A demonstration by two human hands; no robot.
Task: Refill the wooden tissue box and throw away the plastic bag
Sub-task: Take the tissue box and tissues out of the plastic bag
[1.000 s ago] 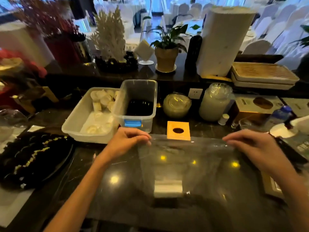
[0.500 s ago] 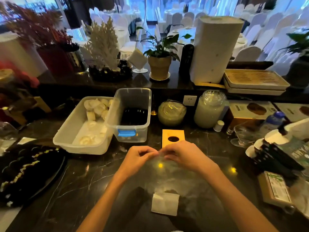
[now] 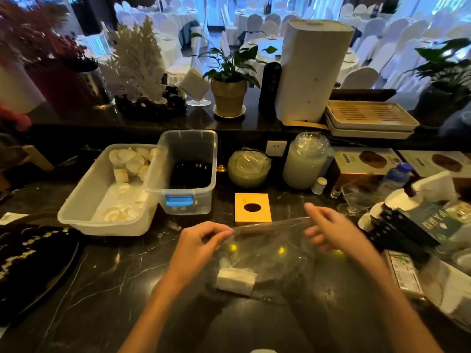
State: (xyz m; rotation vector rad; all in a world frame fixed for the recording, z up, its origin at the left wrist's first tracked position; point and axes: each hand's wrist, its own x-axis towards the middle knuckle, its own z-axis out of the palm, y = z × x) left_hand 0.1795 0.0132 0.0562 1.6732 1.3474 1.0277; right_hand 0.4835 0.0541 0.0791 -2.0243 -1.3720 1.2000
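A clear plastic bag (image 3: 270, 248) hangs over the dark marble counter in front of me, with a small white stack of tissues (image 3: 235, 280) in its bottom. My left hand (image 3: 201, 243) pinches the bag's top edge at the left. My right hand (image 3: 331, 231) is blurred at the bag's top right corner; its fingers are spread, and whether it holds the edge is unclear. Just behind the bag stands the small wooden tissue box (image 3: 252, 208), orange-yellow, with a dark round hole in its top.
Two clear plastic tubs (image 3: 187, 197) stand at the left behind my hands, one holding white pieces. Glass jars (image 3: 304, 161), boxes, a bottle and stacked clutter (image 3: 407, 225) crowd the right. A dark tray (image 3: 33, 263) lies at the far left.
My hands were together at the bag's top half a second ago. The right hand has since swept rightwards along the edge, spreading the bag's mouth wide again.
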